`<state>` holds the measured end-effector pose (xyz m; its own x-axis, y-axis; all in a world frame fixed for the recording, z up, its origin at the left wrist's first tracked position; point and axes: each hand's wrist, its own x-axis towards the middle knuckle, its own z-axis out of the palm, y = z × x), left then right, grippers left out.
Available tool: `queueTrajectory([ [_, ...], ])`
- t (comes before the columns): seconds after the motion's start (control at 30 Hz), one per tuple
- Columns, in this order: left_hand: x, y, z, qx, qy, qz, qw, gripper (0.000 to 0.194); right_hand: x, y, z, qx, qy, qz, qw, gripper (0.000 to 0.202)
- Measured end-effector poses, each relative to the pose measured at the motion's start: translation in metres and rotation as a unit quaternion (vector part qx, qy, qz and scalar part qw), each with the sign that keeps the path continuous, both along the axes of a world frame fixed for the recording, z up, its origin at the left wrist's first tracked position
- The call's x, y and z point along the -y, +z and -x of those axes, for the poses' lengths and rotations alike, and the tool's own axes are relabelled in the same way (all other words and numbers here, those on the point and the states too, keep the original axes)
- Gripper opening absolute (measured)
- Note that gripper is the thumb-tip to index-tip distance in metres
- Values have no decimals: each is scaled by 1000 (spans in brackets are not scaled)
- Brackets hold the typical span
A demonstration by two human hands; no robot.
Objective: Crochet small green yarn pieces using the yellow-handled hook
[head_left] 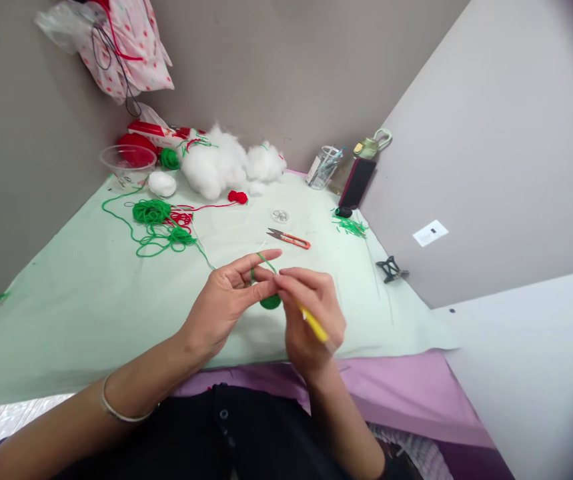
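My left hand (239, 287) pinches a small round green crochet piece (270, 301) between thumb and finger. Green yarn (268, 262) wraps over its raised index finger and trails back toward the tangle at the left. My right hand (316, 313) grips a crochet hook with a yellow handle (315, 325), its tip close to the green piece. Both hands meet over the front of the table, and the hook's tip is hidden by the fingers. Beyond them lie orange thread snips (290, 239).
Loose green yarn (152, 212) and red yarn (237, 197) lie left of centre. White stuffing (216, 163), a plastic tub (129, 167) and a tissue box (153, 135) stand at the back. A jar (323, 168), phone (357, 183) and green yarn scraps (350, 225) are at the right.
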<state>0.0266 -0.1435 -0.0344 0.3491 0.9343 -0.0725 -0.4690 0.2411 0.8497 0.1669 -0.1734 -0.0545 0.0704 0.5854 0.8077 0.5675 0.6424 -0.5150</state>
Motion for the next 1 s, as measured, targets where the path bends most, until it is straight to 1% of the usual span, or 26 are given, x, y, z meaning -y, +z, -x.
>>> queueTrajectory([
  [0.07, -2, 0, -1, 23, -13, 31, 999, 41, 0, -2, -1, 47, -37, -52, 997, 39],
  [0.1, -3, 1, -1, 33, -32, 56, 997, 39, 0, -2, -3, 38, -35, -52, 997, 39],
  [0.13, -5, 2, 0, 38, -53, 80, 995, 37, 0, -1, -5, 5, -20, -36, 999, 35],
  [0.2, -8, 3, 3, 33, -74, 99, 992, 35, -2, 4, -9, -112, 23, 23, 993, 24],
  [0.23, -8, 3, 4, 23, -63, 87, 994, 36, -3, 6, -10, -171, 47, 54, 983, 21],
  [0.27, -8, 2, 4, 9, -39, 63, 997, 37, -5, 7, -10, -214, 66, 82, 971, 21],
  [0.3, -7, 1, 3, -8, -11, 31, 999, 40, -6, 7, -8, -229, 79, 101, 965, 21],
  [0.33, -6, 0, 2, -23, 16, 1, 1000, 45, -8, 5, -6, -215, 81, 108, 967, 21],
  [0.37, -4, -1, 0, -31, 38, -18, 999, 52, -9, 2, -3, -177, 69, 95, 977, 20],
  [0.4, -2, -3, -2, -28, 46, -22, 998, 57, -10, -1, 0, -128, 45, 63, 989, 22],
  [0.47, -1, -4, -5, 4, 27, 16, 999, 60, -10, -7, 3, -45, -8, -21, 999, 31],
  [0.5, -1, -5, -5, 24, 6, 48, 999, 59, -9, -8, 2, -35, -18, -42, 998, 33],
  [0.53, -2, -5, -4, 38, -16, 78, 996, 56, -9, -8, 0, -52, -13, -36, 998, 31],
  [0.6, -5, -4, -1, 47, -41, 102, 993, 50, -7, -3, -5, -152, 24, 24, 988, 23],
  [0.67, -7, -2, 2, 44, -37, 80, 995, 46, -7, 3, -9, -247, 77, 83, 962, 19],
  [0.7, -7, -1, 3, 42, -33, 64, 997, 44, -8, 6, -9, -269, 98, 102, 953, 17],
  [0.77, -6, 0, 4, 36, -32, 41, 998, 42, -10, 9, -9, -268, 127, 132, 946, 14],
  [0.87, -3, -1, 2, 28, -29, 37, 998, 41, -11, 8, -6, -247, 131, 158, 947, 15],
  [0.93, -3, -3, 0, 19, -14, 34, 999, 40, -11, 6, -4, -221, 109, 153, 957, 17],
  [1.0, -2, -6, -2, 14, 8, 28, 999, 42, -9, 2, -2, -145, 66, 110, 981, 19],
])
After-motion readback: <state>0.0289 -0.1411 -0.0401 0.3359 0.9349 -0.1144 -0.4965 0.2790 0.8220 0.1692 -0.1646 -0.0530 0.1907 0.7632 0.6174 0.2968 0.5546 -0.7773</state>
